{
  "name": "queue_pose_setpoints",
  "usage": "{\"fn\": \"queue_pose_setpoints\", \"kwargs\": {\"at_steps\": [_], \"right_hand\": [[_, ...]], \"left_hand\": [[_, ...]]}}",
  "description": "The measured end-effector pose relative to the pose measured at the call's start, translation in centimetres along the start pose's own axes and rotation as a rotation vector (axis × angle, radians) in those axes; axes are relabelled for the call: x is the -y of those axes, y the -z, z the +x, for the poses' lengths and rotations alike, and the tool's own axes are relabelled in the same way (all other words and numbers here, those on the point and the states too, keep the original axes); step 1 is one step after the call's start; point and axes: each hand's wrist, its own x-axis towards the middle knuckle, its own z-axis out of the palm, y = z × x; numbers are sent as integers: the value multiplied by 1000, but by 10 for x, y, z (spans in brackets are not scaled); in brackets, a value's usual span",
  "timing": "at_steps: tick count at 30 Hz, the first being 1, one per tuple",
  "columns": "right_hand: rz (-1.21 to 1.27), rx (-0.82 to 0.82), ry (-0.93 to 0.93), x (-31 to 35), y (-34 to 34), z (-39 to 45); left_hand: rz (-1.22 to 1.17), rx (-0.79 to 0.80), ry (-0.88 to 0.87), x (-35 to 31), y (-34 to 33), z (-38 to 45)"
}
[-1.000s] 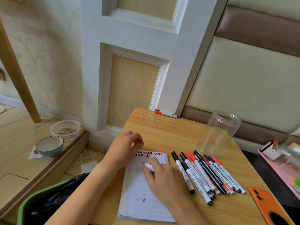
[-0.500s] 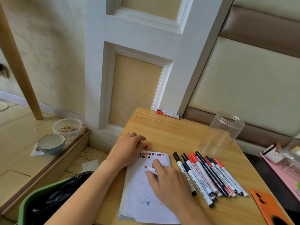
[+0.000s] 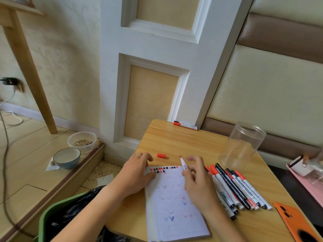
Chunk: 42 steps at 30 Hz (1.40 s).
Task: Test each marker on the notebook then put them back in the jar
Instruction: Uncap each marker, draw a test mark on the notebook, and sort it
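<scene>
blue bowl (image 3: pixel 66 158) on floor, green bin (image 3: pixel 52 213), orange phone case (image 3: pixel 293 222)

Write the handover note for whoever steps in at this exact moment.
Left hand: open, resting on the notebook's top left corner.
Right hand: its fingers grip an uncapped red marker, tip up, off the page.
Its red cap lies loose on the table beyond the notebook.
Done: red and blue test ticks on the page.
The jar is empty; the other markers lie in a row right of the notebook, and one more lies at the far edge.
Left: recap this one, test the others, put all in the jar.
</scene>
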Motion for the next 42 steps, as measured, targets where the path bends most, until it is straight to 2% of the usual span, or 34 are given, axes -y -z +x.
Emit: {"fn": "queue_pose_setpoints", "kwargs": {"at_steps": [4, 7, 9, 13, 17, 24, 32, 42], "right_hand": [[436, -43, -131, 4, 5, 10], [802, 9, -290, 3, 6, 19], [896, 40, -311, -1, 4, 22], [805, 43, -241, -4, -4, 24], [705, 34, -209, -2, -4, 27], [620, 187, -236, 2, -7, 34], [418, 68, -273, -10, -31, 36], [342, 64, -221, -9, -31, 33]], "left_hand": [[50, -16, -7, 0, -4, -13], [138, -25, 21, -10, -9, -19], [144, 4, 76, -19, -12, -23], [234, 90, 63, -26, -19, -24], [148, 146, 27, -21, -18, -19], [49, 190, -55, -10, -14, -13], [274, 206, -121, -1, -18, -19], [313, 204, -94, 0, -20, -20]]}}
